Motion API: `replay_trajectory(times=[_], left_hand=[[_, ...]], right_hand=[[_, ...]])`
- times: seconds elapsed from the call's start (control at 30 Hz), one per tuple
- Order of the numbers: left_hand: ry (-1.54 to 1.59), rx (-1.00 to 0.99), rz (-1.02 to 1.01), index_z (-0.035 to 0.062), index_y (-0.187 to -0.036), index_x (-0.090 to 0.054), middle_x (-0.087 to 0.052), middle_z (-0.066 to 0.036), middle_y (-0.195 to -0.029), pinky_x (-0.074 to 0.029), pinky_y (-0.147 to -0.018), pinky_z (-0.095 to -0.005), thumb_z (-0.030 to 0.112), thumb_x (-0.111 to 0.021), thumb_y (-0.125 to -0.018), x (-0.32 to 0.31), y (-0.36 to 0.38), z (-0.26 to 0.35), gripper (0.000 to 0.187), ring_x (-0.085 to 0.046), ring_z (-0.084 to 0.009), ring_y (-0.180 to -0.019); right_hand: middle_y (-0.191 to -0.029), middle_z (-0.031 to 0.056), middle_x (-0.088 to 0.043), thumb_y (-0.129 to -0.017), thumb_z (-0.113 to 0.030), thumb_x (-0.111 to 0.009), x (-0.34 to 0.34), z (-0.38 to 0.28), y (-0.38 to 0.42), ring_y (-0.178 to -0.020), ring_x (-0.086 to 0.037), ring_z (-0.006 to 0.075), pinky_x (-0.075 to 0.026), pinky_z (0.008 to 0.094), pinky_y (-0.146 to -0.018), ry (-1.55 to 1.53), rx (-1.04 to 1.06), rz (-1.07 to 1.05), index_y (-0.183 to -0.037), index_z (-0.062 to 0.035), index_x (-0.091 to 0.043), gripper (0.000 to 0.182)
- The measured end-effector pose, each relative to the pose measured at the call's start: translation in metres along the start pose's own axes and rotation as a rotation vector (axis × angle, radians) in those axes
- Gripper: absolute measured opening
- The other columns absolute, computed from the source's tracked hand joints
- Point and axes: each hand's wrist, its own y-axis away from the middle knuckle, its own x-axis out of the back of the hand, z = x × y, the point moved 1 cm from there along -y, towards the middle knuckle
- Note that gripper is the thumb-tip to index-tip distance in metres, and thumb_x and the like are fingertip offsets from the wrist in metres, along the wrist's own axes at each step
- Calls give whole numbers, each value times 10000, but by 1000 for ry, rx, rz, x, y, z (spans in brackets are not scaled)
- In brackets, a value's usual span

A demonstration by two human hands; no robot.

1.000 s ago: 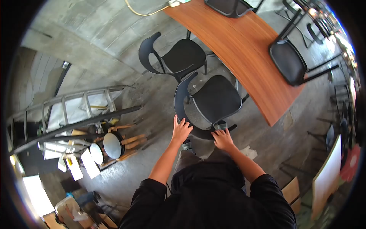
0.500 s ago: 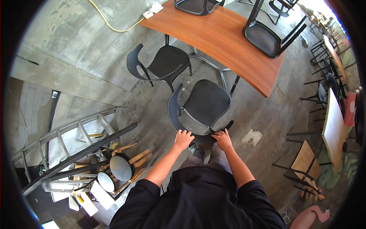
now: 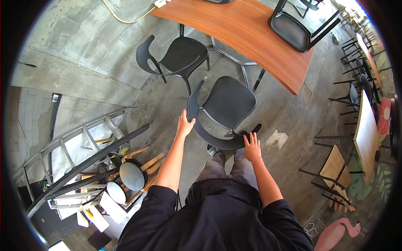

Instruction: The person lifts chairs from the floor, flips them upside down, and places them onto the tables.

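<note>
A black plastic chair (image 3: 230,102) with a curved, open-sided backrest stands in front of me, its back towards me. My left hand (image 3: 184,124) is at the outer left side of the backrest, fingers stretched forward and the thumb by the rim. On the right, my right hand (image 3: 252,147) lies with spread fingers against the backrest near its right end. Neither hand is wrapped round the chair. A second black chair (image 3: 184,54) stands beyond it to the left, close to a table with a reddish-brown wooden top (image 3: 238,31).
An upturned black chair (image 3: 291,31) rests on the wooden tabletop. To the left are a metal ladder (image 3: 90,138) and stacked round-seated stools (image 3: 133,175). Light wooden tables (image 3: 363,138) line the right side. A pale patch (image 3: 276,138) marks the concrete floor.
Both hands have loosened from the top of the backrest and moved apart: the left up along its left side, the right towards its right end. The view has shifted slightly.
</note>
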Motion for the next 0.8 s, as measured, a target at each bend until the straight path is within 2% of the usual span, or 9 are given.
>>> replay_trajectory(times=[0.1, 0.13, 0.37, 0.5, 0.53, 0.63, 0.67, 0.77, 0.8], left_hand=[[-250, 25, -45, 36, -1524, -260, -547, -242, -1349, -412, -1086, -441, 253, -728, -833, -13, 12, 8, 862, -529, -396, -1255], [-228, 17, -65, 49, -1525, -268, -504, -234, -1416, -417, -1081, -450, 270, -719, -841, -14, 16, 11, 848, -508, -392, -1287], [-218, -16, -34, 150, -1536, -265, -529, -233, -1344, -451, -1048, -463, 351, -690, -864, -38, 68, 38, 820, -516, -403, -1259], [-247, -65, 10, 136, -1518, -305, -556, -208, -1308, -468, -1022, -464, 338, -708, -853, -58, 92, 50, 804, -536, -392, -1219], [-259, -73, 16, 132, -1514, -315, -563, -202, -1298, -471, -1015, -464, 331, -713, -850, -60, 98, 56, 799, -542, -388, -1206], [-271, -97, 62, 123, -1505, -331, -582, -188, -1266, -478, -1004, -462, 306, -724, -843, -76, 116, 73, 792, -554, -376, -1174], [-300, -87, 66, 131, -1503, -336, -589, -183, -1248, -479, -1000, -456, 287, -722, -844, -83, 124, 77, 780, -551, -372, -1175], [-254, -78, 68, 142, -1498, -347, -596, -178, -1222, -481, -989, -456, 286, -716, -850, -97, 148, 98, 759, -548, -373, -1170], [-235, -64, 61, 156, -1503, -343, -597, -180, -1253, -483, -981, -460, 280, -702, -864, -102, 156, 105, 743, -544, -373, -1177]], right_hand=[[-1625, 173, -206, -818, -38, -571, 4, 17, 3, -1523, -110, 366, -266, 517, -1185, -46, 13, -88, -1526, -118, -342, 749], [-1624, 172, -209, -816, -34, -571, 2, 25, 3, -1523, -108, 368, -272, 510, -1185, -46, 20, -116, -1525, -114, -341, 750], [-1608, 190, -241, -802, -124, -602, -36, 84, 0, -1512, -137, 386, -262, 511, -1191, -1, 107, -189, -1517, -69, -338, 765], [-1577, 127, -335, -772, -167, -662, 4, 90, 9, -1501, -177, 368, -155, 704, -1156, -107, -65, -387, -1489, -196, -409, 762], [-1561, 76, -382, -783, -162, -638, -2, 97, 7, -1494, -229, 319, -146, 807, -1076, -64, -70, -387, -1469, -254, -440, 720], [-1536, 82, -424, -800, -170, -612, 19, 100, -2, -1467, -308, 309, -124, 828, -1062, -56, -137, -529, -1455, -241, -464, 674], [-1410, 92, -561, -824, -204, -604, 25, 98, -2, -1311, -516, 258, -314, 706, -1062, -29, -132, -477, -1429, -167, -495, 616], [-1316, 113, -626, -861, -272, -615, -58, 143, -51, -1179, -615, 273, -448, 545, -965, -684, 190, -500, -1430, -110, -491, 604], [-1259, 93, -642, -881, -283, -607, -51, 141, -52, -1120, -606, 228, -454, 472, -924, -809, 169, -497, -1430, -88, -483, 596]])
